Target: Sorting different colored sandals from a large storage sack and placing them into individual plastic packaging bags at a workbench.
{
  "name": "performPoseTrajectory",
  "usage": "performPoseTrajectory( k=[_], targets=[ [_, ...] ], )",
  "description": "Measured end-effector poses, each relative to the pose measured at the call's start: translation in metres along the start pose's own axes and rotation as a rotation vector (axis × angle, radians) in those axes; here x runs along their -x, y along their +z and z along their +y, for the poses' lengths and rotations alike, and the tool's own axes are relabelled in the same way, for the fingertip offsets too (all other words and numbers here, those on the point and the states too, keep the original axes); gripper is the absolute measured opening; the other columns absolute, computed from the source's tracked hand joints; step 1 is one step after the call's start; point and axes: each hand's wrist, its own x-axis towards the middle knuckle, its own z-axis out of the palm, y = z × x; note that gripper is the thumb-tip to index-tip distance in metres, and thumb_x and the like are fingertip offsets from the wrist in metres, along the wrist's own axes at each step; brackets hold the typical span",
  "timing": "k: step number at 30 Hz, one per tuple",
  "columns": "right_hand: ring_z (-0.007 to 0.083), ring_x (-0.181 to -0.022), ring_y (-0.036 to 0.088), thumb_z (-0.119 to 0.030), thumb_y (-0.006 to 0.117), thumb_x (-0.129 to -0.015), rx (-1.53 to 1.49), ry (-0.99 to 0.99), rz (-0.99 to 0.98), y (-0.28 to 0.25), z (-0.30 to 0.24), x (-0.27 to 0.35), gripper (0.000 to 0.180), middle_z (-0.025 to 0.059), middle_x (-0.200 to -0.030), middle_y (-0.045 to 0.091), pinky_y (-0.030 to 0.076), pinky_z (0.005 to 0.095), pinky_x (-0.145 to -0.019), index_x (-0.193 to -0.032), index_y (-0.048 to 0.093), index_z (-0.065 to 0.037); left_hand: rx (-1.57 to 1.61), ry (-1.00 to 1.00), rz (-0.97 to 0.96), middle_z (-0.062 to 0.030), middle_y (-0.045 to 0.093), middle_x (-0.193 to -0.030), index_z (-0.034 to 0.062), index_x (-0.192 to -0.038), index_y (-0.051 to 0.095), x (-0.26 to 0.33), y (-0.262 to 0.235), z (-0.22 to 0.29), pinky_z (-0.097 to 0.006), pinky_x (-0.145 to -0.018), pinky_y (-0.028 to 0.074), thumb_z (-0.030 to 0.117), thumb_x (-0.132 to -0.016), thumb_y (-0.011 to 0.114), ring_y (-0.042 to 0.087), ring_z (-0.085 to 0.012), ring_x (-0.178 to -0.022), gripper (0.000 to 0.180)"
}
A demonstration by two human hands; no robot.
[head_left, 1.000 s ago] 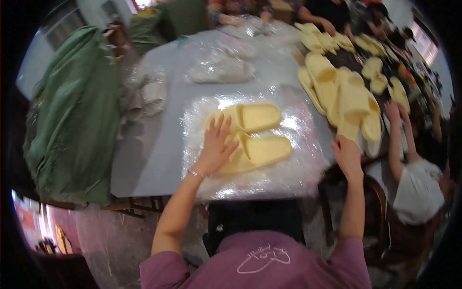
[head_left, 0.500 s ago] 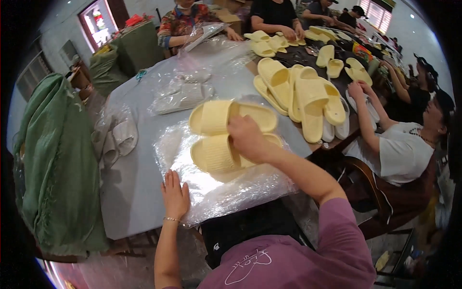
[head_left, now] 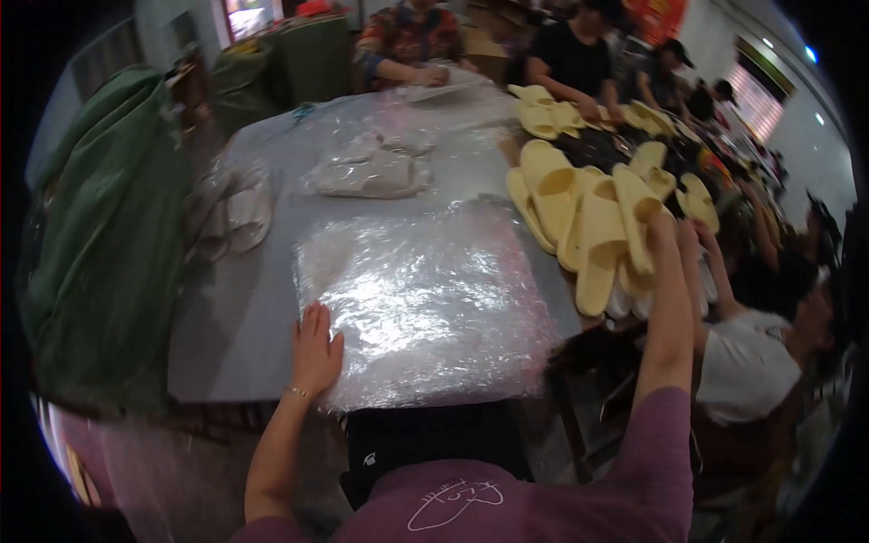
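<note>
A footwear packing workshop, with several people at work around shared surfaces.
Yellow slide slippers (head_left: 602, 240) lie heaped at the right edge of a grey tabletop (head_left: 222, 357), which carries layered clear plastic packaging (head_left: 416, 312) and a pale pair of slippers (head_left: 376, 174) in clear plastic; a bulky green sack (head_left: 109, 253) stands at the left, co-workers (head_left: 566, 59) line the far side, and a bright window (head_left: 759, 98) shows beyond.

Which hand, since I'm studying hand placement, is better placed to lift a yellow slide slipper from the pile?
Probably the right hand: it is at a yellow slide slipper, while the left hand lies well away, at the left edge of the clear plastic sheeting.
</note>
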Motion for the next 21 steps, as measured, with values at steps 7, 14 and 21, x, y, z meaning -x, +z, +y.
performPoseTrajectory(
  k=[7, 14, 21],
  targets=[
    [0.0349, -0.098, 0.060, -0.025, 0.050, -0.085, -0.252, -0.027, -0.045, -0.035, 0.041, -0.022, 0.036, 0.0210, -0.105, 0.062, 0.047, 0.0432, -0.083, -0.108, 0.063, -0.001, 0.167, -0.007, 0.119, -0.0217, 0.024, -0.149, -0.0024, -0.141, 0.028, -0.039, -0.023, -0.016, -0.050, -0.112, 0.014, 0.031, -0.094, 0.044, 0.019, -0.0360, -0.139, 0.060],
    [0.0335, -0.110, 0.054, -0.025, 0.050, -0.087, -0.358, 0.168, -0.076, -0.052, 0.176, 0.034, 0.038, 0.0204, -0.117, 0.058, 0.043, 0.0438, -0.090, -0.116, 0.058, -0.001, 1.458, -1.003, 0.459, -0.0107, 0.051, -0.125, 0.0062, -0.139, 0.035, -0.196, -0.039, -0.151, -0.043, -0.091, 0.044, 0.043, -0.087, 0.058, 0.051, -0.0265, -0.111, 0.068],
    [0.0356, -0.117, 0.047, -0.017, 0.061, -0.081, -0.143, 0.158, 0.492, -0.177, -0.031, 0.100, 0.041, 0.0179, -0.122, 0.054, 0.036, 0.0439, -0.098, -0.118, 0.055, 0.000, 1.532, -1.173, 0.599, -0.0122, 0.059, -0.118, 0.0085, -0.126, 0.052, -0.243, -0.018, -0.279, -0.039, -0.082, 0.048, 0.041, -0.087, 0.057, 0.058, -0.0258, -0.100, 0.051]
  ],
)
